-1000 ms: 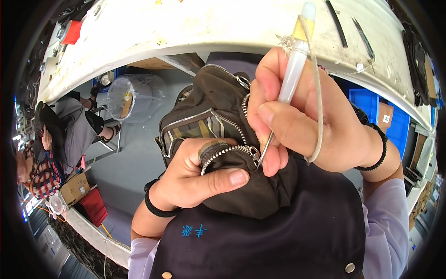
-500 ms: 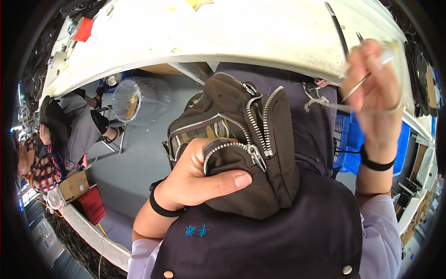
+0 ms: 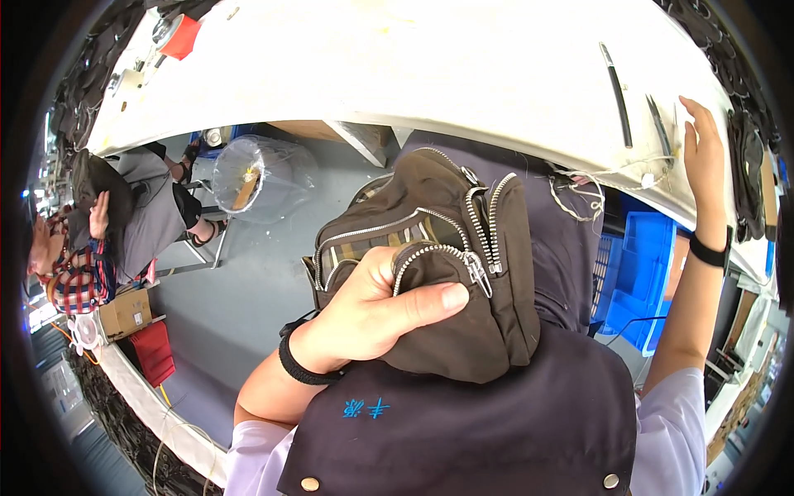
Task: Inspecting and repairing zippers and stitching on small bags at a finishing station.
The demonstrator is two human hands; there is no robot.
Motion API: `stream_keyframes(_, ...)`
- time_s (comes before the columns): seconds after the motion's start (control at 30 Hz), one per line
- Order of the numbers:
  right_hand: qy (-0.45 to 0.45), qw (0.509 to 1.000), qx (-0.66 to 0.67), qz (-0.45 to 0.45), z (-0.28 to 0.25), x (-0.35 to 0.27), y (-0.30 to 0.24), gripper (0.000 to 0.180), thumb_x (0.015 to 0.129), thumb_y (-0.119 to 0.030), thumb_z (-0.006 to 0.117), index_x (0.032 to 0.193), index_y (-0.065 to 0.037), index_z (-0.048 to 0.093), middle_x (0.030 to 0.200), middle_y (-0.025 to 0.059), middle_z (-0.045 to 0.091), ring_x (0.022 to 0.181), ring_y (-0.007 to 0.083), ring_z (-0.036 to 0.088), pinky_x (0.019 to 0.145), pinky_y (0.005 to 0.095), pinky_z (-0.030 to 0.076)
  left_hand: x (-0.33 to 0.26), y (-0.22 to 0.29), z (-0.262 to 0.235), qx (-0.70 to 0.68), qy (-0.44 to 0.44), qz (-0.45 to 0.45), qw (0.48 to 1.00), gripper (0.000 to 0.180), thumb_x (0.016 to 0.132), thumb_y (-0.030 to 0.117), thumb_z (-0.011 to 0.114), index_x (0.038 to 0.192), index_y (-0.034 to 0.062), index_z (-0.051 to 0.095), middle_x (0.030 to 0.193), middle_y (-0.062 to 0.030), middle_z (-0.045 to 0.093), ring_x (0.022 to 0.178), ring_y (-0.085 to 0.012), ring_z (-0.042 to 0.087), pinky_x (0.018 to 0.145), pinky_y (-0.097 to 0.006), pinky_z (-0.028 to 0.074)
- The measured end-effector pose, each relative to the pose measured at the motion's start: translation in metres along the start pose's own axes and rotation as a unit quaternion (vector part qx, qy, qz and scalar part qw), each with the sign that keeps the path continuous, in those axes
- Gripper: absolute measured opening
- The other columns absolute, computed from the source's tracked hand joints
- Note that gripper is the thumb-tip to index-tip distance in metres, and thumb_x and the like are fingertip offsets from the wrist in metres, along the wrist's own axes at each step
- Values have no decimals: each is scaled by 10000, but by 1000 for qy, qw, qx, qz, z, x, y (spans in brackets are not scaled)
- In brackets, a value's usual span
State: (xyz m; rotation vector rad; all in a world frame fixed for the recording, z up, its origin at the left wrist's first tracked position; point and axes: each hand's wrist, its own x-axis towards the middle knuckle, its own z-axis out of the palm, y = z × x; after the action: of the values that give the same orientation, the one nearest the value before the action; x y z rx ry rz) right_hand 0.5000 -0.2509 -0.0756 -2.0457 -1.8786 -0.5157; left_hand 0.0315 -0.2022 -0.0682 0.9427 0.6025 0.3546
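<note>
A dark olive-brown bag (image 3: 451, 343) with silver-toothed zippers and a plaid or camouflage-patterned panel rests on my lap. My left hand (image 3: 389, 310) is closed on it, thumb laid over the front and fingers tucked into the curved zippered pocket. By the thumb tip hangs a metal zipper pull (image 3: 477, 273). Out over the right end of the white table, my right hand (image 3: 705, 157) is stretched with its fingers apart, and I see nothing in it. Dark tweezers (image 3: 658, 124) and a slim black tool with a silver tip (image 3: 616, 95) lie nearby.
White cord (image 3: 583, 201) dangles over the edge of the table (image 3: 372, 74). Blue crates (image 3: 641, 281) stand below on the right. Left of my lap is a bin with a clear plastic liner (image 3: 248, 178); farther left a seated person holds a dark piece (image 3: 103, 186).
My right hand has gone farther right and released the thin metal tool and white cord it had. Tweezers and cord now lie at the table's right. My left hand keeps its hold.
</note>
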Motion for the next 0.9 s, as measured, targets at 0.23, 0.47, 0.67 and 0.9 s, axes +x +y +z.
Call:
stream_keyframes(0.23, -173, 862, 465, -109, -41, 8, -191, 260, 871, -99, 574, 1096, 20, 629, 1133, 154, 626, 1052, 300, 600, 917, 387, 464, 2, 4, 10, -37, 27, -24, 999, 208, 945, 170, 602, 1075, 15, 648, 896, 40, 600, 826, -41, 498, 737, -222, 411)
stream_keyframes(0.47, -197, 794, 550, -167, -32, 3, -247, 318, 807, -243, 712, 996, -14, 598, 1160, 164, 565, 1199, 369, 471, 1013, 472, 363, 0, 13, 13, -7, -11, -8, 1000, 296, 977, 242, 517, 1114, 4, 627, 935, 11, 616, 856, -69, 518, 761, -232, 418)
stream_keyframes(0.67, -236, 749, 601, -150, -26, 3, -246, 220, 778, -165, 677, 808, -37, 501, 1034, 120, 537, 1152, 352, 446, 1055, 488, 293, -2, 33, -8, 328, 69, 158, 929, 158, 918, 128, 620, 925, -28, 645, 774, -39, 581, 690, -75, 488, 606, -253, 410)
stream_keyframes(0.9, -241, 691, 667, -140, -32, 0, -255, 181, 889, -131, 601, 777, -21, 510, 945, 95, 523, 1065, 307, 467, 1030, 442, 327, -9, 49, -19, 154, -18, 9, 988, 386, 982, 251, 545, 668, 36, 482, 636, 82, 413, 641, -31, 333, 542, -236, 294)
